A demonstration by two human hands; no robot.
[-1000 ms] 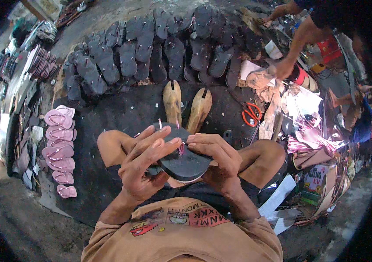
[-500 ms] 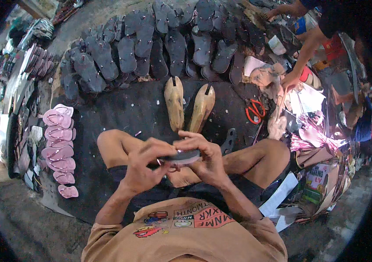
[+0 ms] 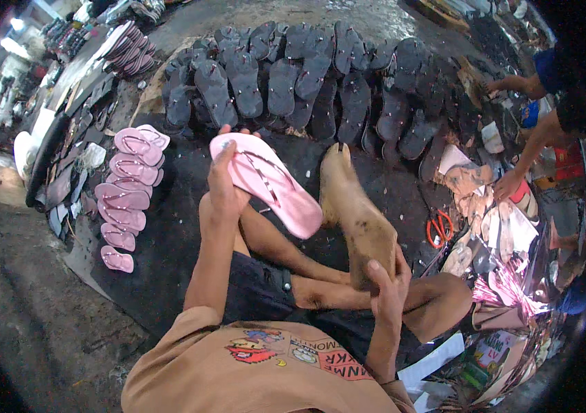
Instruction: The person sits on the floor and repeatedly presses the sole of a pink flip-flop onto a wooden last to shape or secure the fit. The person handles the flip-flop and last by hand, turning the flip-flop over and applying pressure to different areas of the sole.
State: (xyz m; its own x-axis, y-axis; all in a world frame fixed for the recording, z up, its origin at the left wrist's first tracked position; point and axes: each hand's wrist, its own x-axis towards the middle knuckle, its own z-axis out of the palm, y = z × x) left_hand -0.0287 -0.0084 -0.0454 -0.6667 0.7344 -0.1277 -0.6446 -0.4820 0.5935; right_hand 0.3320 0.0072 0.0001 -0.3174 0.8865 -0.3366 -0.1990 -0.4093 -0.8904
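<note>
My left hand point(image 3: 224, 186) grips a pink flip-flop point(image 3: 289, 199) near one end, thumb on top of the footbed. The sandal is tilted, its footbed facing up and its thong straps crossing it. My right hand point(image 3: 391, 283) is closed around the lower end of a wooden shoe last point(image 3: 367, 237), which is worn and dark-spotted. A notched wooden end point(image 3: 338, 162) shows beyond it; whether it belongs to a second last I cannot tell. The flip-flop's edge comes close to the last in the picture.
Pink flip-flops point(image 3: 126, 199) stand in a row at the left. Dark soles with straps point(image 3: 283, 86) line the far side of the black mat point(image 3: 176, 275). Orange-handled scissors point(image 3: 439, 228) lie right, near scattered scraps. A co-worker's hand point(image 3: 510, 184) reaches in there.
My hands have moved apart. The flip-flop has gone up and left in my left hand, now turned footbed up. My right hand has taken hold of a last. The view has shifted.
</note>
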